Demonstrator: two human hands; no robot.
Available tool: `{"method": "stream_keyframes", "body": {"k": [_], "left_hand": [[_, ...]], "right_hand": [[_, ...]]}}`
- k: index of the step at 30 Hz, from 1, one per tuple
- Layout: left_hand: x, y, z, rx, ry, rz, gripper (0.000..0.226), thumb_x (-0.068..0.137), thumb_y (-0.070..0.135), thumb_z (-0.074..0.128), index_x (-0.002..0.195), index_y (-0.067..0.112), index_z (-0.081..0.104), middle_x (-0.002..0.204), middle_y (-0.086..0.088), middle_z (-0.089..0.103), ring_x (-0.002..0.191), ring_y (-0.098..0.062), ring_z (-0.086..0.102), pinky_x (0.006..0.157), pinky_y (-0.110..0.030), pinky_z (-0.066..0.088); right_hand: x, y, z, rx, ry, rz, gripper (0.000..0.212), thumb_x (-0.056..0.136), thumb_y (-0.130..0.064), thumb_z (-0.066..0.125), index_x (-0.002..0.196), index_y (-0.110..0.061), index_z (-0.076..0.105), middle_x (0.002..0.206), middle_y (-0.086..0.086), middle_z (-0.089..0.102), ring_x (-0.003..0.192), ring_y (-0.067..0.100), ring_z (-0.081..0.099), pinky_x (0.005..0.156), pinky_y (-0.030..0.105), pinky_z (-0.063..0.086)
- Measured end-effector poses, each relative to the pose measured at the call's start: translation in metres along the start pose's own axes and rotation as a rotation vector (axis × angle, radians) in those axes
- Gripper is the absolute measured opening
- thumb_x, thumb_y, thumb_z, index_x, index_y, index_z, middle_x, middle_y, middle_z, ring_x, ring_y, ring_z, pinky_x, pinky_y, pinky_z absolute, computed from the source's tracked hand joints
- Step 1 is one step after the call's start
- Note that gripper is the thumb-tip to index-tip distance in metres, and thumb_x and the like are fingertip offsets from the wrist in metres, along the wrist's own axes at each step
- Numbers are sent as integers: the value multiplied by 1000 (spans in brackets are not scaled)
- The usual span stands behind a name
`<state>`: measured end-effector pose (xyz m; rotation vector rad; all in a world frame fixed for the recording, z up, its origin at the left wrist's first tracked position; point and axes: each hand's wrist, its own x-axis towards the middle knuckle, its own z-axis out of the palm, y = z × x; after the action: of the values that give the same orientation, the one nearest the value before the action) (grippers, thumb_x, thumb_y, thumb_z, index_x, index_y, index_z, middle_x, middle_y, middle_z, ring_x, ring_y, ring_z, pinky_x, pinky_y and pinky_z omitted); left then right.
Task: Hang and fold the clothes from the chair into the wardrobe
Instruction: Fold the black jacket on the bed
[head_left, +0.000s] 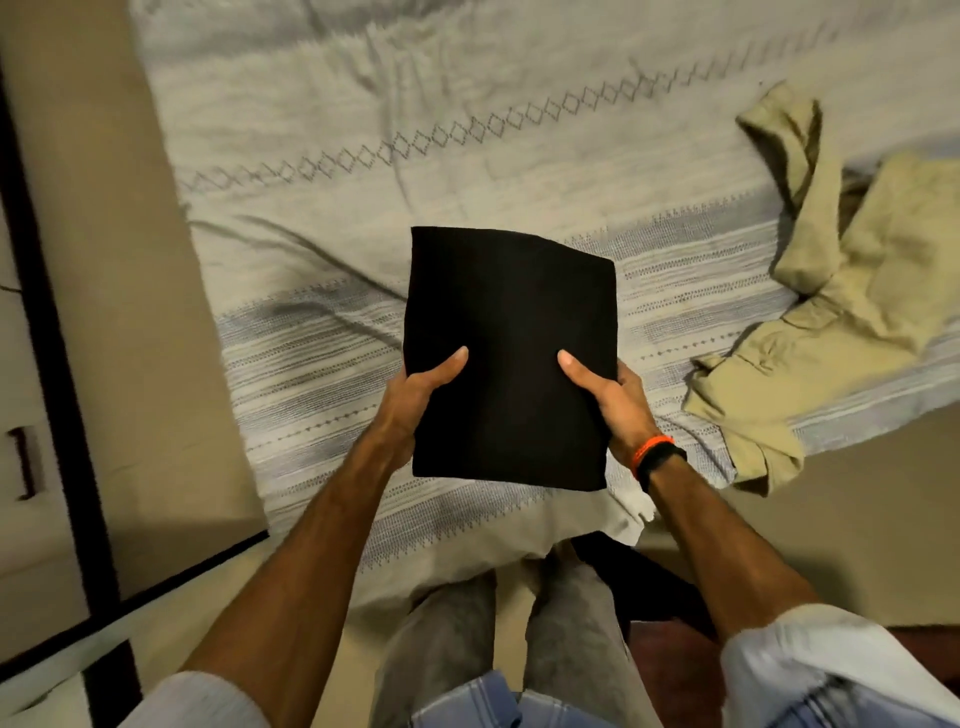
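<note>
A black garment (509, 332), folded into a neat rectangle, is held up above the bed in front of me. My left hand (415, 400) grips its left edge, thumb on top and fingers hidden underneath. My right hand (613, 400) grips the right edge the same way; its wrist wears an orange band and a black band. A crumpled khaki garment (831, 322) lies unfolded on the bed at the right, partly hanging over the bed's edge.
The bed (467, 145) is covered by a pale patterned sheet. At the left edge stands a piece of furniture with a dark frame (47, 332) and a handle (26, 462). Beige floor (805, 530) lies to the right of my legs.
</note>
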<state>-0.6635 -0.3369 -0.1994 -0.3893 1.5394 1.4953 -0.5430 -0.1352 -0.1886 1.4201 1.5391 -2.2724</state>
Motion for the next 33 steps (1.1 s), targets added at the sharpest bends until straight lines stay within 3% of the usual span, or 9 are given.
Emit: {"method": "stream_keyframes", "body": {"k": [6, 8, 12, 15, 19, 25, 33], "left_hand": [[-94, 3, -13, -43, 145, 231, 67, 72, 55, 78, 130, 23, 62, 120, 4, 70, 112, -18, 67, 99, -43, 52], [-127, -7, -19, -93, 200, 292, 71, 71, 57, 78, 131, 24, 61, 122, 3, 69, 113, -20, 66, 100, -45, 51], [-193, -31, -25, -251, 294, 373, 56, 82, 45, 73, 129, 16, 62, 118, 0, 71, 107, -22, 69, 94, -38, 55], [-246, -59, -32, -380, 381, 429, 57, 82, 46, 74, 127, 14, 64, 121, -3, 70, 113, -25, 66, 101, -42, 51], [-322, -111, -52, -608, 463, 509, 53, 86, 38, 71, 129, 8, 63, 129, -10, 65, 119, -30, 62, 108, -45, 43], [-443, -182, -92, -792, 679, 590, 45, 88, 27, 69, 128, 8, 63, 125, -10, 67, 114, -29, 65, 105, -44, 46], [-623, -292, -167, -992, 1007, 656, 48, 81, 33, 75, 123, 8, 66, 116, -13, 71, 107, -33, 68, 102, -47, 49]], "right_hand": [[-55, -42, 20, -153, -266, -102, 42, 81, -28, 76, 119, -13, 66, 114, 3, 73, 104, 21, 70, 92, 38, 56], [-73, -49, 30, -195, -351, -129, 48, 77, -31, 77, 119, -12, 66, 113, 4, 73, 103, 23, 70, 92, 40, 56], [-114, -56, 53, -277, -529, -162, 45, 81, -28, 76, 121, -11, 65, 114, 6, 73, 102, 24, 71, 91, 41, 56], [-148, -50, 74, -340, -665, -161, 38, 84, -26, 74, 119, -13, 65, 114, 6, 73, 102, 25, 71, 89, 41, 57], [-202, -20, 115, -440, -855, -120, 42, 82, -26, 77, 120, -14, 65, 118, 11, 71, 103, 29, 70, 90, 44, 56], [-297, 44, 191, -584, -1103, -19, 46, 85, -27, 74, 126, -8, 62, 117, 12, 71, 106, 32, 69, 95, 48, 54], [-480, 163, 304, -757, -1468, 44, 57, 80, -32, 79, 130, -10, 61, 123, 12, 68, 109, 31, 68, 97, 47, 53]]}}
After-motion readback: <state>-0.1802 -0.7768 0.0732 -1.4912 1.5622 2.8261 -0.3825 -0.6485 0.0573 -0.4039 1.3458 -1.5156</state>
